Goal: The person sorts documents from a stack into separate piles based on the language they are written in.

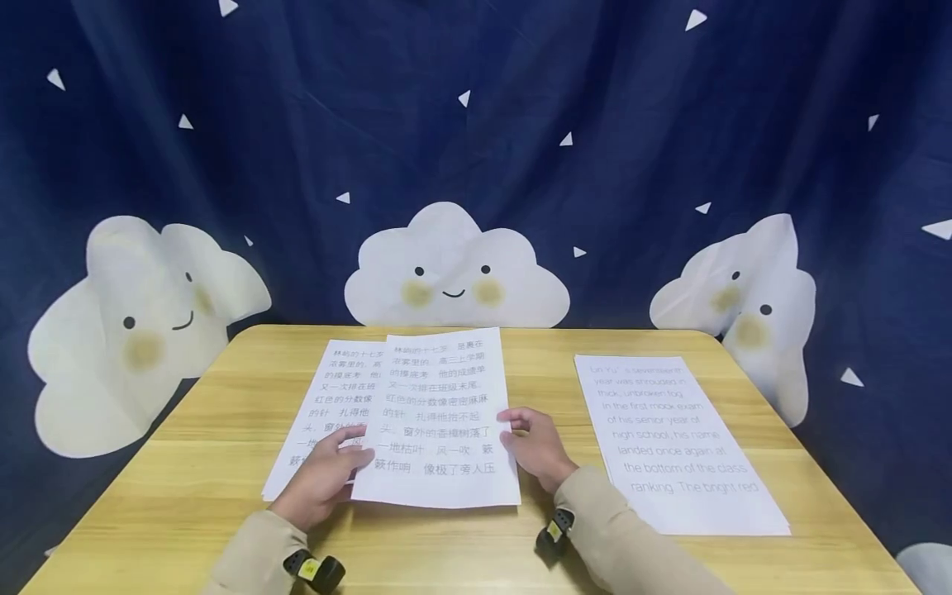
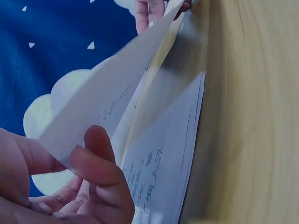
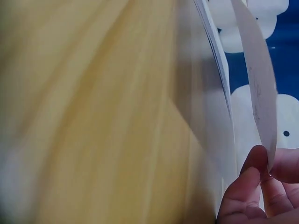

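Observation:
Between my two hands a printed sheet of paper (image 1: 439, 413) is held up off the table, its Chinese text facing me. My left hand (image 1: 327, 471) pinches its lower left edge between thumb and fingers, as the left wrist view shows on the sheet (image 2: 107, 93). At the right edge, my right hand (image 1: 537, 446) pinches the sheet (image 3: 262, 84) too. Under and to the left of it lies a stack of paper (image 1: 320, 413) with the same kind of text, partly covered by the held sheet and my left hand.
Right of my right hand, another stack of paper (image 1: 677, 446) with English text lies on the wooden table (image 1: 446, 554). A dark blue curtain (image 1: 476, 149) with white clouds hangs behind the table's far edge. Each wrist wears a black strapped device (image 1: 316, 570).

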Demonstrator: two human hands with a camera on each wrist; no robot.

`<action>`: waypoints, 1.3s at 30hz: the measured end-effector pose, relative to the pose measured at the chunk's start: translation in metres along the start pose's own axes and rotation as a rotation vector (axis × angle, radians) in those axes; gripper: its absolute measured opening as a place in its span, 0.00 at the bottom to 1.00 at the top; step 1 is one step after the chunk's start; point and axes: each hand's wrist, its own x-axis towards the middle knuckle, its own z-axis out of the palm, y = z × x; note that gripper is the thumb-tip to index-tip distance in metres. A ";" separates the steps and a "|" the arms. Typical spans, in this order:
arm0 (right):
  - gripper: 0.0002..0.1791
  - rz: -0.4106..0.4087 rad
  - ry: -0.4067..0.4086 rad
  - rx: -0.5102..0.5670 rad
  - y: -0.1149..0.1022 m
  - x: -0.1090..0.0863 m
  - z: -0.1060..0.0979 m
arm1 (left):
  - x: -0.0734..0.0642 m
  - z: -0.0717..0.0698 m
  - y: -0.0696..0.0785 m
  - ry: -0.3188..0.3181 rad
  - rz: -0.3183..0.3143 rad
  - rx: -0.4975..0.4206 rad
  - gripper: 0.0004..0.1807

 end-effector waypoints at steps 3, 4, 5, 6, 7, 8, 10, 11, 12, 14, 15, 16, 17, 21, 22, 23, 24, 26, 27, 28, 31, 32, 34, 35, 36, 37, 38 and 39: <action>0.16 -0.014 -0.018 0.009 -0.003 0.002 0.009 | -0.001 -0.010 -0.003 0.018 -0.012 0.009 0.30; 0.16 -0.019 -0.023 0.014 -0.005 0.003 0.013 | -0.001 -0.014 -0.004 0.028 -0.019 0.016 0.30; 0.16 -0.021 -0.027 0.017 -0.006 0.004 0.016 | -0.001 -0.017 -0.004 0.034 -0.024 0.020 0.31; 0.16 -0.018 -0.030 0.019 -0.008 0.005 0.019 | -0.002 -0.020 -0.005 0.043 -0.027 0.026 0.31; 0.16 -0.019 -0.033 0.024 -0.010 0.006 0.022 | -0.002 -0.024 -0.005 0.048 -0.029 0.030 0.31; 0.16 -0.016 -0.033 0.024 -0.011 0.007 0.025 | -0.002 -0.027 -0.005 0.053 -0.026 0.036 0.31; 0.16 -0.012 -0.032 0.020 -0.014 0.010 0.031 | -0.004 -0.033 -0.005 0.067 -0.022 0.054 0.31; 0.16 -0.011 -0.032 0.021 -0.015 0.012 0.035 | -0.005 -0.036 -0.004 0.072 -0.018 0.063 0.31; 0.16 -0.010 -0.032 0.020 -0.017 0.013 0.039 | -0.005 -0.039 -0.004 0.079 -0.017 0.072 0.31; 0.15 -0.011 -0.033 0.014 -0.019 0.016 0.046 | -0.007 -0.045 -0.002 0.089 -0.016 0.095 0.31; 0.15 -0.013 -0.033 0.015 -0.020 0.017 0.049 | -0.008 -0.047 -0.002 0.095 -0.018 0.106 0.31; 0.15 -0.012 -0.033 0.010 -0.020 0.018 0.052 | -0.008 -0.049 -0.001 0.099 -0.021 0.112 0.31; 0.15 -0.012 -0.034 0.005 -0.021 0.019 0.055 | -0.008 -0.052 -0.001 0.101 -0.023 0.117 0.31; 0.15 -0.005 -0.034 -0.013 -0.026 0.022 0.065 | -0.007 -0.061 -0.002 0.128 -0.041 0.140 0.31; 0.15 -0.004 -0.037 -0.013 -0.027 0.023 0.067 | -0.007 -0.063 -0.002 0.141 -0.042 0.150 0.31; 0.14 -0.005 -0.040 -0.009 -0.029 0.023 0.070 | -0.007 -0.066 -0.002 0.158 -0.042 0.157 0.30; 0.14 -0.007 -0.042 -0.007 -0.031 0.023 0.073 | -0.006 -0.068 -0.002 0.180 -0.040 0.166 0.30; 0.13 -0.016 -0.044 -0.008 -0.033 0.023 0.078 | -0.006 -0.071 -0.003 0.230 -0.032 0.200 0.29; 0.13 -0.025 -0.044 -0.012 -0.033 0.023 0.081 | -0.006 -0.073 -0.003 0.256 -0.028 0.220 0.28; 0.12 -0.034 -0.043 -0.017 -0.034 0.023 0.083 | -0.006 -0.073 -0.004 0.281 -0.026 0.242 0.28; 0.12 -0.044 -0.037 -0.038 -0.034 0.022 0.090 | -0.006 -0.076 -0.006 0.327 -0.023 0.304 0.28; 0.12 -0.044 -0.036 -0.043 -0.034 0.022 0.091 | -0.006 -0.076 -0.006 0.333 -0.021 0.319 0.28; 0.12 -0.046 -0.029 -0.053 -0.035 0.022 0.094 | -0.005 -0.078 -0.007 0.343 -0.022 0.345 0.28; 0.12 -0.045 -0.025 -0.059 -0.037 0.023 0.095 | -0.004 -0.078 -0.007 0.350 -0.025 0.354 0.28; 0.12 -0.046 -0.020 -0.065 -0.038 0.023 0.095 | -0.003 -0.079 -0.007 0.356 -0.024 0.363 0.27; 0.12 -0.050 -0.014 -0.074 -0.040 0.023 0.096 | -0.002 -0.079 -0.007 0.362 -0.021 0.373 0.27; 0.12 -0.049 -0.008 -0.081 -0.041 0.022 0.097 | -0.001 -0.078 -0.008 0.367 -0.018 0.383 0.27; 0.12 -0.047 -0.004 -0.088 -0.043 0.022 0.097 | 0.000 -0.078 -0.008 0.372 -0.015 0.390 0.26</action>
